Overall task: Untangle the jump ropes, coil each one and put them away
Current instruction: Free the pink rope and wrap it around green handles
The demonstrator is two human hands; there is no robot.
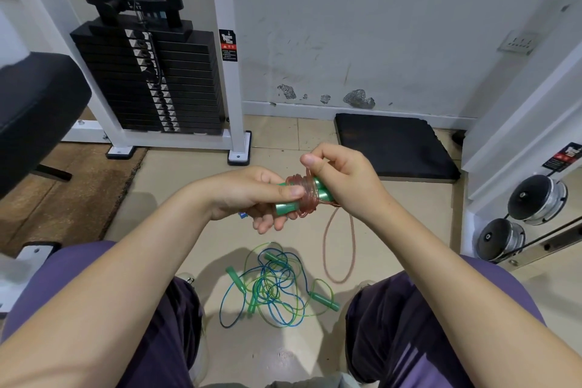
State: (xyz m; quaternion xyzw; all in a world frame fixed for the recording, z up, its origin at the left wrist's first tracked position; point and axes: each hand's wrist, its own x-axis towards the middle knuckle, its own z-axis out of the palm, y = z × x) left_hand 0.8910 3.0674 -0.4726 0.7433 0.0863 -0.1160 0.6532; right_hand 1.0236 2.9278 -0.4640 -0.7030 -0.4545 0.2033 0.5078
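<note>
Between my knees, on the floor [176, 186], two more jump ropes [271, 287], blue and yellow-green, lie knotted together, near its front edge. Above them my left hand [252, 195] grips the green handles [285, 206] of the pink rope [307, 195], thumb pressing the coils. My right hand [340, 176] pinches the strand, winding it on. It looks light, springy and slick, so I'd hold the stiff handles.

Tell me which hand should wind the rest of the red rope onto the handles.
Right hand: it already pinches the red rope at the coil, while the left hand grips the green handles.
</note>
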